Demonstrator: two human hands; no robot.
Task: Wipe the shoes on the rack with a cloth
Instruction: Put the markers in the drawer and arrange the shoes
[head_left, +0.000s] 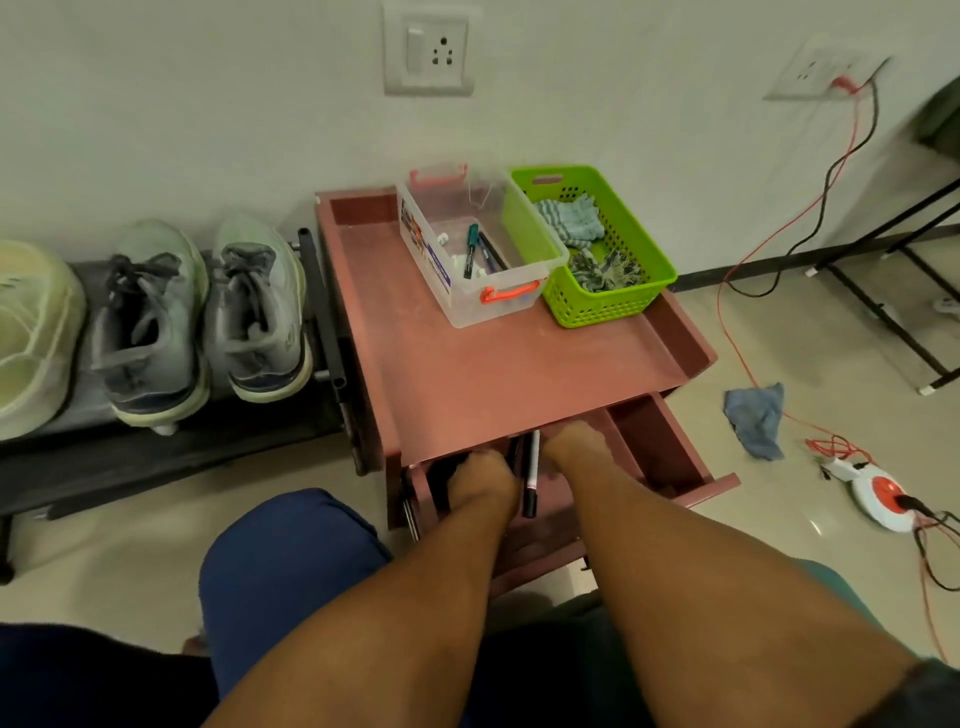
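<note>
Both hands, left (480, 480) and right (571, 449), reach into the open drawer (670, 441), grip not discernible; grey sneakers (202, 312) sit on the rack (156, 457) at 10 o'clock, toes toward the wall, nearer the left hand.

A low black shoe rack (171, 457) stands against the wall, carrying a pair of grey-green laced sneakers (202, 312) and a pale yellow-green shoe (31, 332) beside them. Next to it, a pink cabinet's tray-like worktop (467, 374) bears a clear plastic box with orange handles (478, 244) touching a green perforated basket (602, 244). On the beige tiled floor (779, 519) lie a crumpled blue cloth (756, 418) and a white-and-red extension reel (883, 496).
</note>
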